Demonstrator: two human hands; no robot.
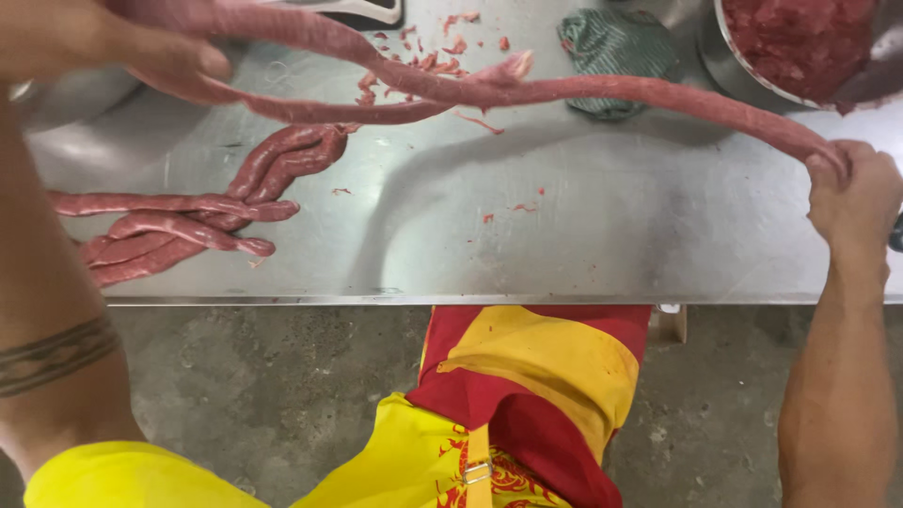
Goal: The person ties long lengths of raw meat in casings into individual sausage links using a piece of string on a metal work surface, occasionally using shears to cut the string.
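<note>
The left hand point(103, 47) and right hand point(851, 193) each pinch closed on 1 long red raw sausage rope point(602, 92). It hangs stretched above the steel table point(583, 235), with twisted sausage links point(188, 212) lying at left.

Bright, even light glares softly off the steel table point(583, 235); near edges blur slightly.

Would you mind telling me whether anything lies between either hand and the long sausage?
Nothing visible: the left hand and right hand each grip an end of the long sausage, stretched above the steel table.
</note>
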